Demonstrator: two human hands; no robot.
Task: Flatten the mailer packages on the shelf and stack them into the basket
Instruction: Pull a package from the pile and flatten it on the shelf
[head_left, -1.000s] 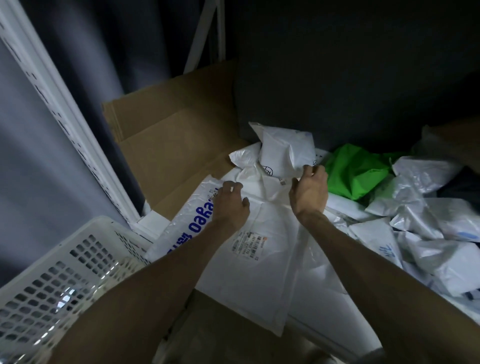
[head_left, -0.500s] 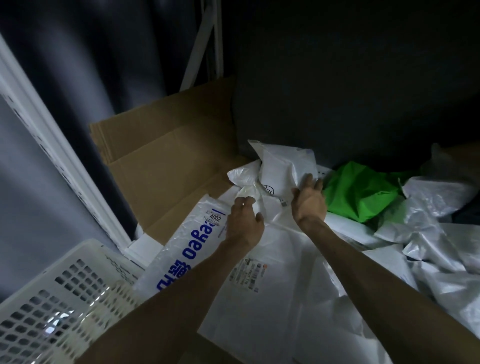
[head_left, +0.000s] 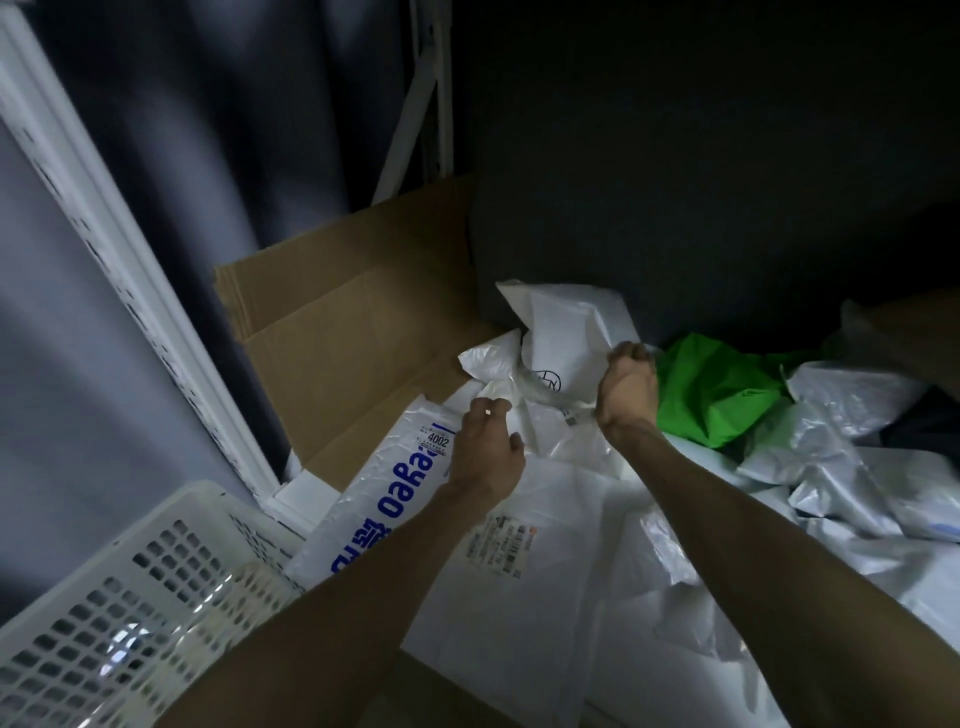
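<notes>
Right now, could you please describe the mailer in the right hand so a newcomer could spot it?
Start at the brown cardboard sheet at the shelf's back left; just right of it, against the dark wall, stands a crumpled white mailer, gripped by the right hand. Unlike its neighbours, it shows a small round black logo.

Worker's two forearms (head_left: 363, 571) are bare up to the frame's lower edge, left hand (head_left: 485, 452) and right hand (head_left: 626, 387) bare too; a small pale glint marks a left knuckle.

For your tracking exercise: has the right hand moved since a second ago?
Yes: the right hand moved backward along the crumpled white mailer, now gripping its edge.
</notes>
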